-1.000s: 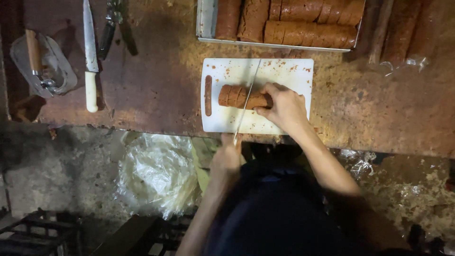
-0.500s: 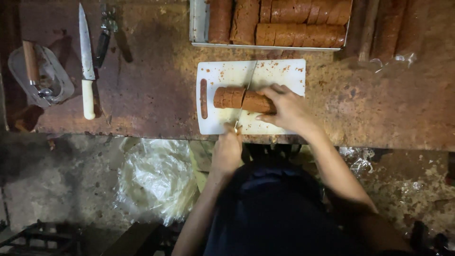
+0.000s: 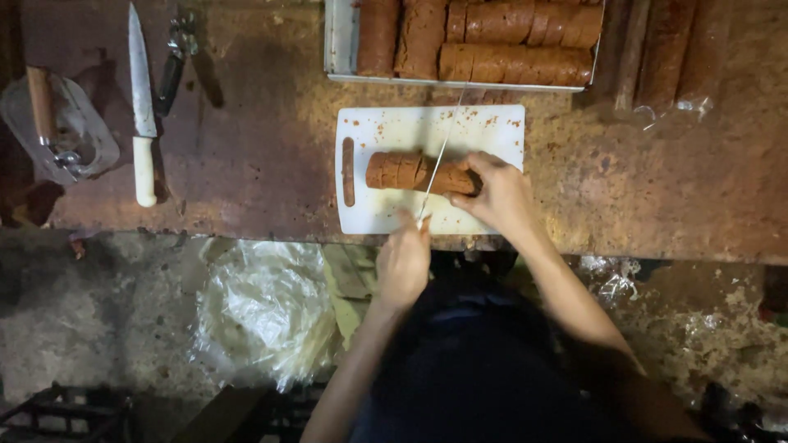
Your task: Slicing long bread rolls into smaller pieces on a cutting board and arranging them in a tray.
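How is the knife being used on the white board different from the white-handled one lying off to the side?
The knife in use is gripped by the left hand and crosses the brown roll; the white-handled knife lies untouched on the table. The first shows a thin edge, the second a broad flat blade. Both point away from the person.

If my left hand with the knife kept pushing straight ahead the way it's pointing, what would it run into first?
Probably the brown log on the white cutting board: the left hand points up the knife blade lying across it. The tray of logs lies further on.
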